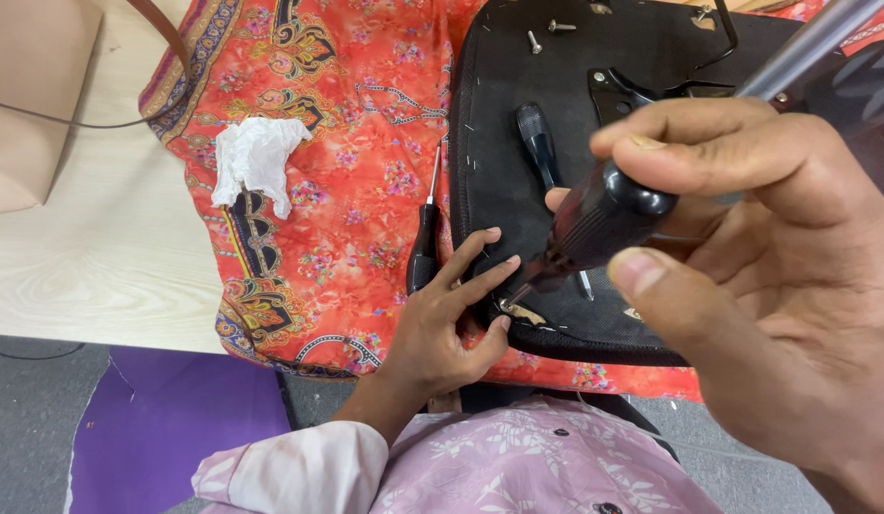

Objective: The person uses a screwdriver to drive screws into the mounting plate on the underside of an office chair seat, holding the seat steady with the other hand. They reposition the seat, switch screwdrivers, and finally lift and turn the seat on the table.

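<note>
Your right hand (746, 276), close to the camera, is closed around the black ribbed handle of a screwdriver (594, 224), thumb and fingers wrapped about it; its tip meets the lower left edge of the black seat base (518, 133), which lies upside down on the orange patterned cloth (347, 143). Your left hand (442, 324) lies flat and open on that same corner, holding nothing, its fingertips (509, 262) pressed on the fabric just beside the tip. A second black-handled screwdriver (423, 243) lies on the cloth along the base's left edge, just left of your left hand. A third black handle (537, 143) rests on the base itself, above your hands. Two loose screws (547, 33) lie near the base's top edge, beside a black metal bracket (618, 90). A metal tube (808, 43) crosses the upper right corner. A crumpled white tissue (256, 157) sits on the cloth, well to the left. The cloth covers a pale wooden desk (90, 247), on which a tan bag (33, 95) stands at the far left.
</note>
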